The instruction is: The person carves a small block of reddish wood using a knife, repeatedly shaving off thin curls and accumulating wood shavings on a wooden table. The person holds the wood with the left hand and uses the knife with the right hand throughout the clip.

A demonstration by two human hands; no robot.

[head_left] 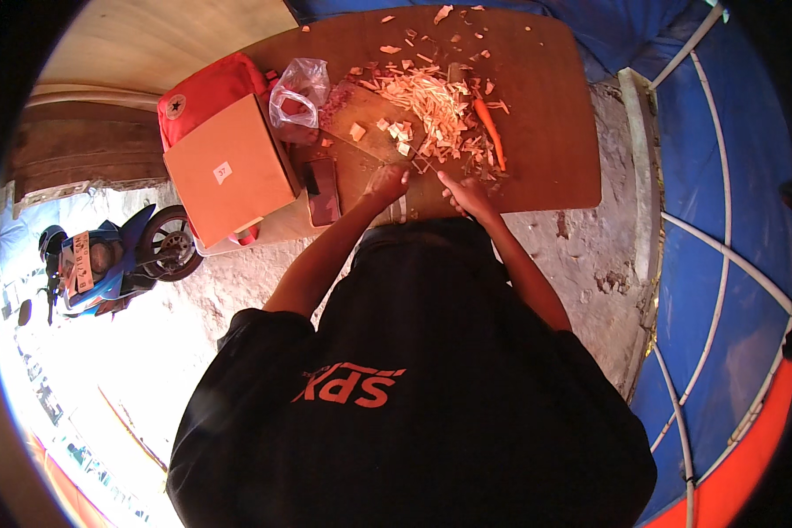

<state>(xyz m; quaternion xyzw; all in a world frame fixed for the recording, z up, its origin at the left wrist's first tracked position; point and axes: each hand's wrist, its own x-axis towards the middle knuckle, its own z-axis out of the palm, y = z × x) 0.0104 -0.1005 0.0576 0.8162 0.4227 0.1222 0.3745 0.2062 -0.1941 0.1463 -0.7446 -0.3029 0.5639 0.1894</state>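
Where the left hand and right hand are held close, upper centre of the frame, a thin strip is seen between them — each grip curled, though what is pinched cannot be told. Steady, light handling is probably best. The strip's long axis appears slanted, upper left to lower right — its leading end is unclear.

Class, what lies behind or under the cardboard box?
A red bag shows behind the cardboard box; its covered part, and whatever lies directly under the box, cannot be seen.
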